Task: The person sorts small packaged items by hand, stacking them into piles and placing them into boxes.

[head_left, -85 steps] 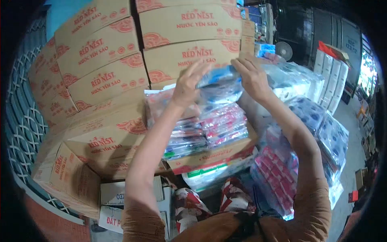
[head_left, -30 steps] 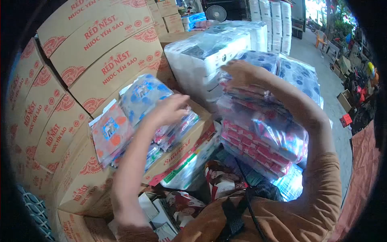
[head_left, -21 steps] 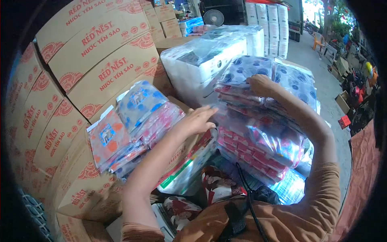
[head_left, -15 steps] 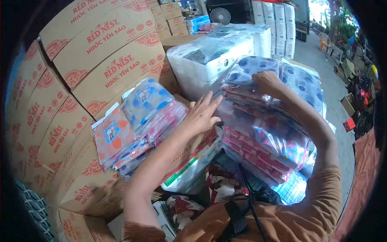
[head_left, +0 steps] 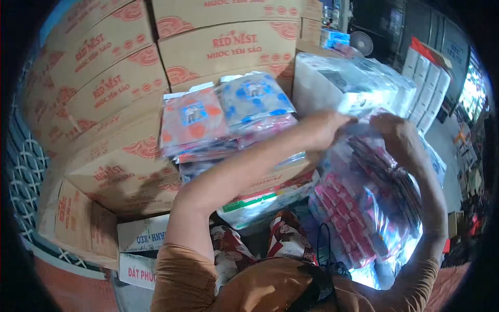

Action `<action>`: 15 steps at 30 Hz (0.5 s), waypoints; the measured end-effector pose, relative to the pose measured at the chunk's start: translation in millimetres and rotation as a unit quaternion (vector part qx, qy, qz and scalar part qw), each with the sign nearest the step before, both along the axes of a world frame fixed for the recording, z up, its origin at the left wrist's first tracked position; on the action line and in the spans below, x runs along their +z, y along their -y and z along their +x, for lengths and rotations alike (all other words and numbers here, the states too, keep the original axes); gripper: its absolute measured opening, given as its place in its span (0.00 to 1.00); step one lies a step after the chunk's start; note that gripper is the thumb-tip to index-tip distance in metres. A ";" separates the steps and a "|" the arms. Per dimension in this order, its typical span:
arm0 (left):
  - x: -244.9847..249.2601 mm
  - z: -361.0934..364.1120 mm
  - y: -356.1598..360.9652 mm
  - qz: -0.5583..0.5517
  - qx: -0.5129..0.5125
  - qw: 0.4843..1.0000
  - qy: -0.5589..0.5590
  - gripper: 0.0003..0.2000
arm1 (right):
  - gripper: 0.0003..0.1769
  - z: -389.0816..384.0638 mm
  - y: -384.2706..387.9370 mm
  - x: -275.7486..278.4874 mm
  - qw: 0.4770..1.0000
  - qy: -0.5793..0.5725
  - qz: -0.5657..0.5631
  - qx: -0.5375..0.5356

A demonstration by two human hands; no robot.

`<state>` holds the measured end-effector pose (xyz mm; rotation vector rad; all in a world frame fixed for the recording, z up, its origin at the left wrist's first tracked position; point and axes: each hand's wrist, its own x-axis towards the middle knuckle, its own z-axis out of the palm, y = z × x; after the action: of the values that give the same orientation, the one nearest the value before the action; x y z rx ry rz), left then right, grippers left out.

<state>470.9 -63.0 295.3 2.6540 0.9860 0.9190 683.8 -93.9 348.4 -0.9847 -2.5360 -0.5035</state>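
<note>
Left hand (head_left: 325, 130): closed on plastic bundle's (head_left: 387, 208) top.
Right hand (head_left: 397, 139): clutched the same bundle.
Bundle: clear wrap held red packs (head_left: 338, 205).
Box (head_left: 280, 179): carried stacked packets (head_left: 223, 114).
</note>
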 end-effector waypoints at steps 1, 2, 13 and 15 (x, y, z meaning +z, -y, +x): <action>9.9 -12.9 -2.7 0.089 0.016 0.996 0.002 0.19 | 0.16 -9.0 -7.6 8.4 1.000 0.000 0.015 0.018; 21.1 -26.9 -6.4 0.111 0.032 0.993 0.022 0.18 | 0.16 -22.1 -13.2 18.6 0.999 -0.001 0.029 0.036; 44.8 -204.7 88.3 0.343 0.440 0.823 -0.106 0.27 | 0.17 -245.6 -45.7 -8.8 0.880 -0.259 0.241 0.318; 7.3 -242.0 89.4 0.302 0.490 0.807 -0.135 0.28 | 0.17 -288.2 -56.4 -45.2 0.886 -0.250 0.187 0.342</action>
<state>228.8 -152.4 302.6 2.6811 2.6724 1.1565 395.6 -37.5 303.2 -0.0282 -2.0116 -0.4213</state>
